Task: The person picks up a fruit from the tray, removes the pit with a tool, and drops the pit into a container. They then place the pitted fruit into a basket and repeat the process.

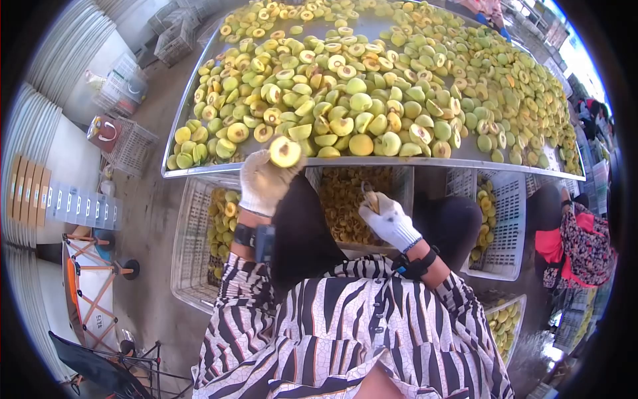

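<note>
My left hand, in a pale work glove, is closed round a yellow-green fruit half, its cut face showing a brown middle. This is at the near edge of the metal table. Lower and to the right, my right hand, in a white glove, grips a small tool with a curved metal end; its handle is mostly hidden in the fingers. Beneath that tool, a crate of brown pits and scraps stands between my knees. Many halved fruits are heaped on the table.
White plastic crates with fruit stand left and right of my legs, with another crate lower right. A folding frame and grey crates are on the left floor. A person in a floral top is at the right.
</note>
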`<state>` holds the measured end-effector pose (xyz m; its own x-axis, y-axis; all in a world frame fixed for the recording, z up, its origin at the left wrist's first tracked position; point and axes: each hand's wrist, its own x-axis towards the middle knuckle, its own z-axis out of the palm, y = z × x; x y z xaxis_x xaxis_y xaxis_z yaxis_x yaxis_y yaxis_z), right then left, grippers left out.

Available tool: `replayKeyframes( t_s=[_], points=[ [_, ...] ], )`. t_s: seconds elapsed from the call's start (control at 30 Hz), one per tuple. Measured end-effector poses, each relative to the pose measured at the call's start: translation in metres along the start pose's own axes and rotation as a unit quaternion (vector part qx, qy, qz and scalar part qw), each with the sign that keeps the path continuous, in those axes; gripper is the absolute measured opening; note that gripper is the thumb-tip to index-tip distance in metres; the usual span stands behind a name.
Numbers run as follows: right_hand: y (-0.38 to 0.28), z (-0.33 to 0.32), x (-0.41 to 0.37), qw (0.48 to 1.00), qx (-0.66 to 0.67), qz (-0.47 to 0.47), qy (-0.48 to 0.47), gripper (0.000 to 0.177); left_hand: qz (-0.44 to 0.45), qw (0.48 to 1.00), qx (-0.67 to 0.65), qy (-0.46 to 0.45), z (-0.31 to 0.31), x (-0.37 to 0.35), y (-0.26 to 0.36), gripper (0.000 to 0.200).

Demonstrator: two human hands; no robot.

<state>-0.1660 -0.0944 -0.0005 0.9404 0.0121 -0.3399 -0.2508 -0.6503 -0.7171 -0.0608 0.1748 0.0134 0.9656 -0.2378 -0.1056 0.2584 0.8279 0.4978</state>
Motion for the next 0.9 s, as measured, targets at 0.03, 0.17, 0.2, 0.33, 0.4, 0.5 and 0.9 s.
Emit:
replayKeyframes(
  t_s=[0.03, 0.17, 0.2, 0.33, 0.4, 0.5, 0.9],
  points=[
    [-0.019, -0.004, -0.008, 1.000, 0.002, -0.018, 0.009, 0.037, -0.032, 0.999, -0.034, -0.011, 0.010, -0.006, -0.012, 0.035],
    [-0.042, 0.001, -0.020, 0.997, -0.030, -0.052, 0.044, 0.037, -0.079, 0.992, -0.017, 0.098, 0.020, -0.014, -0.066, 0.034],
    [-0.045, 0.003, -0.021, 0.996, -0.050, -0.047, 0.060, 0.035, -0.095, 0.989, -0.018, 0.109, 0.022, -0.016, -0.075, 0.034],
    [-0.031, 0.009, -0.023, 0.992, -0.074, -0.058, 0.083, 0.033, -0.104, 0.993, 0.008, 0.052, 0.027, -0.028, -0.100, 0.034],
    [-0.029, 0.008, -0.028, 0.992, -0.068, -0.056, 0.090, 0.033, -0.102, 0.994, 0.003, 0.045, 0.033, -0.034, -0.107, 0.030],
    [-0.020, 0.010, -0.032, 0.991, -0.070, -0.058, 0.096, 0.032, -0.094, 0.994, 0.009, 0.048, 0.042, -0.042, -0.114, 0.030],
    [-0.001, 0.013, -0.027, 0.999, -0.049, -0.014, 0.004, 0.036, 0.024, 0.973, 0.213, 0.081, 0.044, -0.045, -0.143, 0.023]
  ],
)
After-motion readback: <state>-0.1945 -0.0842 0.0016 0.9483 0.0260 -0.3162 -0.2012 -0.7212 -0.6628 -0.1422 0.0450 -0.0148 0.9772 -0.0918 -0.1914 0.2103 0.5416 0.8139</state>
